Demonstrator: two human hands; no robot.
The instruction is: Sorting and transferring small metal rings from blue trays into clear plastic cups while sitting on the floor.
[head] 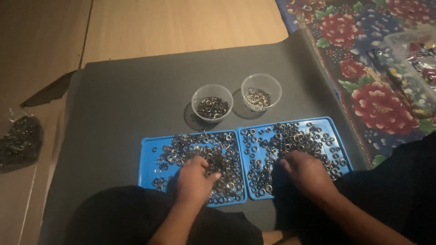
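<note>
— On the dark grey mat [136, 90], what sits in front of the person?

— Two blue trays [147, 149] side by side, touching at their inner edges, each strewn with small metal rings [181, 149]. Behind them stand two clear plastic cups [212, 102]; the left cup holds darker rings, the right cup [261, 91] paler ones.

— Where are the hands?

— Left hand [194, 179] rests on the left tray, fingers curled down into the rings, thumb tucked toward the fingertips. Whether it pinches a ring, I cannot tell. Right hand [305, 171] lies on the right tray [338, 123], fingers bent and spread low over the rings, touching them; a grip on any one is not visible.

— Anything around the mat?

— A flowered cloth [372, 104] to the right, a dark bag of rings [20, 140] on the wooden floor [181, 22] at the left.
</note>
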